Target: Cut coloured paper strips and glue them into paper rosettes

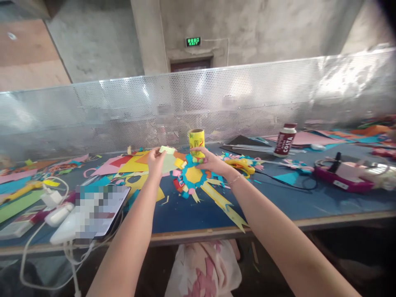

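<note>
My left hand (156,159) is closed in a pinch on a small pale-yellow paper strip (167,150), raised over the table. A paper rosette (193,175) lies flat below and to the right, with a yellow centre, a blue ruffled ring, small coloured loops around its rim and pale-yellow ribbon tails (221,200). My right hand (212,162) reaches over the rosette's upper right edge, its thumb and fingers closed around a loop there. Right behind those fingers a yellow printed cylinder (197,139) with a hollow top stands upright.
Yellow-handled scissors (243,166) lie right of my right hand. Coloured paper sheets (136,163) and scraps cover the left. A phone (111,206) and white cables sit front left. A Costa bottle (285,140) and purple glue gun (343,177) are right. A perforated metal screen (247,99) stands behind.
</note>
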{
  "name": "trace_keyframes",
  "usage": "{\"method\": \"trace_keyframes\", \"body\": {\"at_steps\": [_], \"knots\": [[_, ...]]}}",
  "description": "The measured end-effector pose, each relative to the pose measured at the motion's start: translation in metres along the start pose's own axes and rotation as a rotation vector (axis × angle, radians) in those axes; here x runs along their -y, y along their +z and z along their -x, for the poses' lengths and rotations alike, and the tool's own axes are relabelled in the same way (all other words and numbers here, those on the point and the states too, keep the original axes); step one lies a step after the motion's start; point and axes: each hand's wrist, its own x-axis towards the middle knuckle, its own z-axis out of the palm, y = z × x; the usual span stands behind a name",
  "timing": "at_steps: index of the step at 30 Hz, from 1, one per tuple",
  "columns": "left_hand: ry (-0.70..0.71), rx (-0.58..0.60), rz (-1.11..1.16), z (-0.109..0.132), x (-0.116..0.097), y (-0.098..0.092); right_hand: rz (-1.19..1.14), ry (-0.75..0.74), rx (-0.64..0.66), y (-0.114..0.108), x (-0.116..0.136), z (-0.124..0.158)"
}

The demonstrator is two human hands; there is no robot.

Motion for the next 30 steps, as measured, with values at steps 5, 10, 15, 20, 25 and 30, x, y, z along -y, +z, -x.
{"method": "trace_keyframes", "body": {"at_steps": [5,10,15,20,25,30], "knots": [[0.301,0.122,-0.324,0.006,-0.021,0.002,0.249,-0.146,0.094,0.004,0.021,0.002],[0.59,0.289,-0.528,0.018,-0.042,0.007,0.272,-0.202,0.159,0.007,0.028,0.003],[0.7,0.353,-0.581,0.022,-0.044,0.009,0.357,-0.323,0.157,0.007,0.02,-0.001],[0.747,0.293,-0.533,0.026,-0.046,0.012,0.383,-0.292,0.129,0.005,0.014,-0.001],[0.663,0.163,-0.405,0.04,-0.052,0.015,0.382,-0.214,-0.075,0.002,0.008,-0.001],[0.394,0.338,-0.25,0.054,-0.048,0.02,0.226,-0.161,-0.435,-0.01,-0.003,-0.007]]}}
